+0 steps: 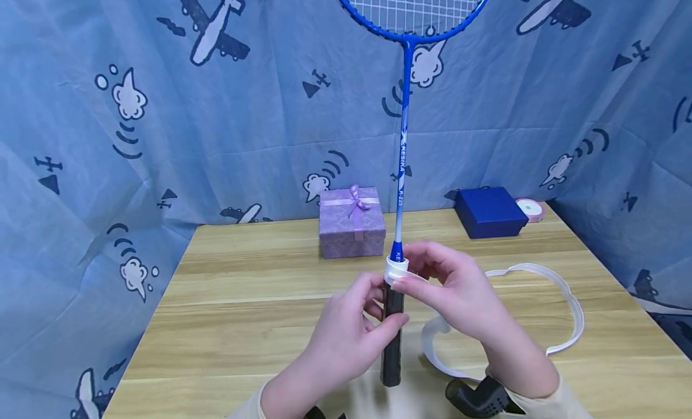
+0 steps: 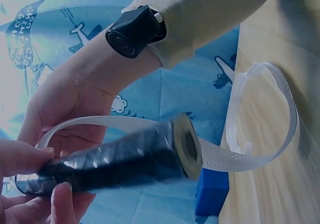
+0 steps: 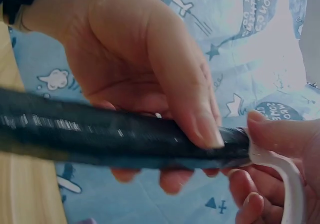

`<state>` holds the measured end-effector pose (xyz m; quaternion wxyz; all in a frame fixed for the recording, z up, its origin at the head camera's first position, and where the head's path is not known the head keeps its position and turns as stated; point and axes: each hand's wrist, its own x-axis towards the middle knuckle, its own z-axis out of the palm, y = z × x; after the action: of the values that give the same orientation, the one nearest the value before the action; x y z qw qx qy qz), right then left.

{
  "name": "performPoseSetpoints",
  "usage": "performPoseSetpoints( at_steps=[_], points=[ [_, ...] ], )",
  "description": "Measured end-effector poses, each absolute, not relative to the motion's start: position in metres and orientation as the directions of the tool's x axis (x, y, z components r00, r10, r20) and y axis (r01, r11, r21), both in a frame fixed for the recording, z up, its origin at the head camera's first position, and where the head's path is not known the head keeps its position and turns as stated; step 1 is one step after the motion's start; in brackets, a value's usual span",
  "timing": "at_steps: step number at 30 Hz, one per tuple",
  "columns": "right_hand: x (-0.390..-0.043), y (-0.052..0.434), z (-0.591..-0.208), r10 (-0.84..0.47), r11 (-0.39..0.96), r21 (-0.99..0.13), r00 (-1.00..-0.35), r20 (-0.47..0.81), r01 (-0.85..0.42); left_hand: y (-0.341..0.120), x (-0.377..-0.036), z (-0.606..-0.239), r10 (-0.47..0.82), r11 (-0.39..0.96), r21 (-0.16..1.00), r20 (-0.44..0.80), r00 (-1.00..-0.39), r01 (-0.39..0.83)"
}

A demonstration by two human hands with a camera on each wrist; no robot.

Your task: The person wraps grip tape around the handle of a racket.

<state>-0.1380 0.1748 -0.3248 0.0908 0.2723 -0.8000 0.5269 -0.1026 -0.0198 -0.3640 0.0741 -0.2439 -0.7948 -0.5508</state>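
Observation:
A blue and white badminton racket [image 1: 402, 161] stands upright in the head view, its black handle [image 1: 391, 347] downward. My left hand [image 1: 351, 329] grips the handle between thumb and fingers, just below its top. White perforated grip tape [image 2: 232, 159] is wound around the handle's upper end, under the blue cone. My right hand [image 1: 459, 290] pinches the tape beside that winding, thumb in front. From there the loose length of tape loops to the right, down over the table. The right wrist view shows the left thumb lying along the black handle.
On the wooden table [image 1: 232, 323], a purple gift box [image 1: 351, 227] with a ribbon stands behind the racket. A dark blue box [image 1: 489, 212] and a pink-edged roll [image 1: 530, 209] sit at the back right. Blue patterned cloth [image 1: 243, 119] hangs behind the table.

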Motion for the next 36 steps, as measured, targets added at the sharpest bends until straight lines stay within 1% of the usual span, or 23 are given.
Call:
performPoseSetpoints(
  at_steps=[5,10,15,22,24,27,29,33,36],
  points=[
    [-0.139,0.18,-0.321,-0.377,0.329,-0.808,-0.852,0.362,-0.489,-0.021,-0.104,-0.363,0.345,0.205,0.876,0.354,-0.869,0.437],
    [-0.139,0.182,-0.319,-0.406,0.307,-0.824,-0.849,0.339,-0.476,-0.024,-0.106,-0.363,0.421,0.085,0.928,0.297,-0.857,0.363],
    [-0.14,0.186,-0.32,-0.459,0.215,-0.844,-0.814,0.357,-0.491,-0.026,-0.107,-0.362,0.509,-0.034,0.961,0.252,-0.823,0.273],
    [-0.143,0.19,-0.324,-0.535,0.051,-0.866,-0.746,0.397,-0.498,-0.028,-0.108,-0.361,0.582,-0.11,0.961,0.27,-0.767,0.254],
    [-0.144,0.19,-0.325,-0.56,-0.007,-0.859,-0.709,0.428,-0.513,-0.029,-0.109,-0.361,0.603,-0.138,0.954,0.294,-0.741,0.267],
    [-0.147,0.191,-0.327,-0.599,-0.079,-0.853,-0.659,0.454,-0.516,-0.03,-0.111,-0.364,0.64,-0.2,0.929,0.364,-0.677,0.31],
    [-0.148,0.192,-0.327,-0.616,-0.113,-0.853,-0.637,0.462,-0.51,-0.031,-0.112,-0.365,0.66,-0.242,0.912,0.405,-0.633,0.332],
    [-0.148,0.192,-0.328,-0.629,-0.156,-0.844,-0.607,0.485,-0.513,-0.033,-0.114,-0.366,0.693,-0.281,0.898,0.434,-0.575,0.339],
    [-0.147,0.19,-0.328,-0.62,-0.17,-0.837,-0.604,0.501,-0.52,-0.033,-0.115,-0.366,0.71,-0.302,0.891,0.448,-0.543,0.34]
  ],
)
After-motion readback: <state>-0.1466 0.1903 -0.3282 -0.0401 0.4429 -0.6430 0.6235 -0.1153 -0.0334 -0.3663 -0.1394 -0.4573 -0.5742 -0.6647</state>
